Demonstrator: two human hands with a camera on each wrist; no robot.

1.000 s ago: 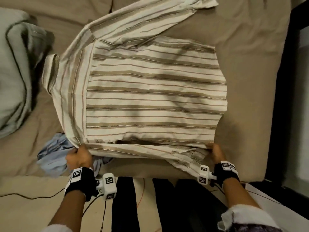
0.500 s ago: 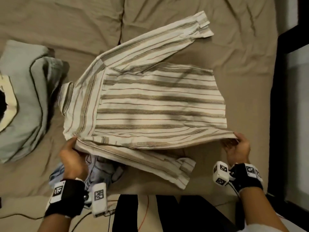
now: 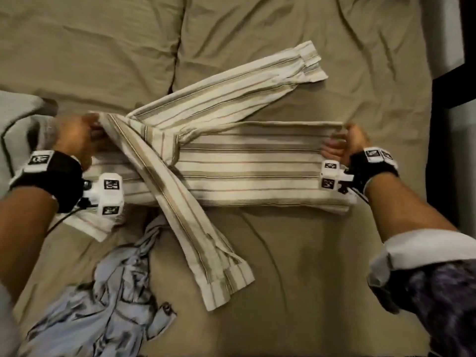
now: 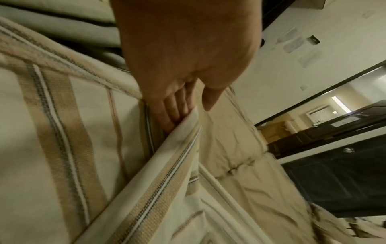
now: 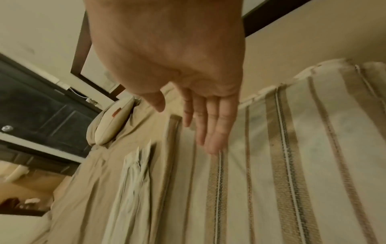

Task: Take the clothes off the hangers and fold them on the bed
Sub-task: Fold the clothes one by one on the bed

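A: where's the striped shirt point(image 3: 247, 171)?
B: lying half-folded on the bed point(image 3: 309, 253). Left hand point(image 3: 74, 140) pinches its shoulder edge; right hand point(image 3: 342, 145) rests flat-fingered on the hem (fingers straight).

- Bare bed point(image 3: 296, 34) sheet lies open beyond the striped shirt point(image 3: 247, 166) and to its near right — room for a hand to pass.
- The shirt's near sleeve point(image 3: 206, 243) slants across the near middle.
- A crumpled blue garment point(image 3: 108, 305) fills the near left.
- Grey folded clothes point(image 3: 18, 119) crowd the left edge, close to the left hand point(image 3: 77, 140).
- A dark bed frame point(image 3: 443, 150) bounds the right, just past the right hand point(image 3: 345, 145).
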